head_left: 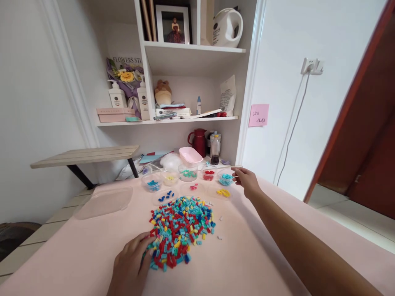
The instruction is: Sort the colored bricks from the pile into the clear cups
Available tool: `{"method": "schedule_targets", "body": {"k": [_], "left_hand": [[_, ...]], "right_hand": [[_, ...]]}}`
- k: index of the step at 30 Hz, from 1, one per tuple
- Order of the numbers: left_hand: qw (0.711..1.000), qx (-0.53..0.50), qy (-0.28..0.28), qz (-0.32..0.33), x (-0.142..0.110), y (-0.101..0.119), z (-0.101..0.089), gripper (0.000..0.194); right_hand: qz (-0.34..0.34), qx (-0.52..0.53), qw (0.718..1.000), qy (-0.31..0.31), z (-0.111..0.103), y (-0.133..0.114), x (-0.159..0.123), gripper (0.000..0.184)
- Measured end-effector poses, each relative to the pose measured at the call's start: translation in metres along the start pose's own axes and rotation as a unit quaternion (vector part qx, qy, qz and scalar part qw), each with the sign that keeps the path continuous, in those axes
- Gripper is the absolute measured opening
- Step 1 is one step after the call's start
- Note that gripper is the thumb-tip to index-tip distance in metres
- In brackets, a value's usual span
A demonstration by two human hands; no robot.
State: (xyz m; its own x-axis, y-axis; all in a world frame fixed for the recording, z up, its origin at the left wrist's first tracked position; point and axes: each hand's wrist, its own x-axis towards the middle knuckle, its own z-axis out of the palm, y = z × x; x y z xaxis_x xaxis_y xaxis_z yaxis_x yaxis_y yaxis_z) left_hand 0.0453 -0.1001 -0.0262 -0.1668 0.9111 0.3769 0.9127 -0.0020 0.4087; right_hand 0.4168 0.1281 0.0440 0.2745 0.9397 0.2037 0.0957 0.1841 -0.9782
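Note:
A heap of small toy building bricks (182, 230) in red, light blue, yellow, green and dark blue lies on the pink tabletop. My left hand (132, 259) rests at the heap's left edge, thumb and index finger apart among the bricks, with nothing visibly gripped. Reaching out on the right, my right hand (247, 181) is beside the clear tub of light-blue bricks (226, 178), its fingers bent together; whatever they may hold is too small to make out. Nearby stand clear tubs with red bricks (208, 174), green bricks (189, 174), pale yellow bricks (169, 178) and blue bricks (152, 185).
Shallow clear containers hold dark-blue bricks (166, 196), pink bricks (193, 187) and yellow bricks (223, 193). A clear lid (105, 203) lies left. Behind are a pink basket (190, 155), a red jug (199, 143) and a bottle (215, 149). A few white bricks (219, 237) lie right of the heap.

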Motion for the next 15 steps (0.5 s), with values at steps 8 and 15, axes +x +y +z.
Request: {"method": "schedule_targets", "body": {"k": [8, 15], "left_hand": [[0.999, -0.004, -0.029, -0.018, -0.001, 0.006, -0.004, 0.04], [0.999, -0.004, -0.031, -0.013, 0.001, 0.006, -0.007, 0.042]], "right_hand": [[0.025, -0.027, 0.926, -0.375, 0.018, 0.02, -0.076, 0.03], [-0.039, -0.124, 0.867, -0.481, 0.02, 0.023, -0.092, 0.019]]}}
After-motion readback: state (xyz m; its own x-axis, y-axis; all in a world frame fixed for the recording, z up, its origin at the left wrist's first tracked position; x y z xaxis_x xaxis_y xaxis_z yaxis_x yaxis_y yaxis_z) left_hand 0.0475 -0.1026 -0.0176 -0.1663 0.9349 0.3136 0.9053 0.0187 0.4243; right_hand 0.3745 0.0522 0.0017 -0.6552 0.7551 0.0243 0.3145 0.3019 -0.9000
